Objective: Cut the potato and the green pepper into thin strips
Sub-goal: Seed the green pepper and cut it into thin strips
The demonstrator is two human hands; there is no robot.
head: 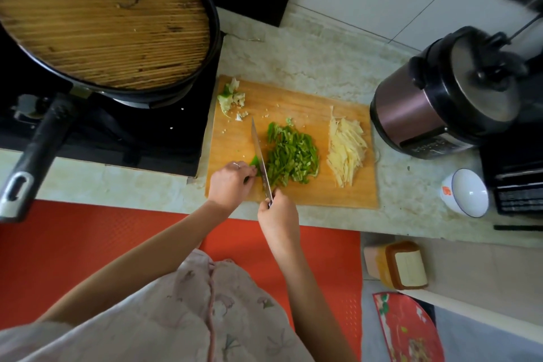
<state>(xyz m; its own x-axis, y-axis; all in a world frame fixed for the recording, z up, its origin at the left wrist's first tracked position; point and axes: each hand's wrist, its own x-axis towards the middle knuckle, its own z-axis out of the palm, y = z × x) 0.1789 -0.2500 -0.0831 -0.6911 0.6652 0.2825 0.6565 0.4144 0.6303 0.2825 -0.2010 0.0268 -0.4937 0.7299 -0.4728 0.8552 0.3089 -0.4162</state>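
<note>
On the wooden cutting board a heap of green pepper strips lies in the middle. Pale potato strips lie in a pile at its right end. My left hand holds down a small uncut piece of green pepper with curled fingers. My right hand grips the handle of a knife. The blade stands on edge against that piece, just left of the cut strips. Pepper core and scraps sit at the board's far left corner.
A black pan with a wooden lid sits on the stove at the left, its handle reaching over the counter edge. A pressure cooker stands right of the board, and a white bowl lies near the counter's front edge.
</note>
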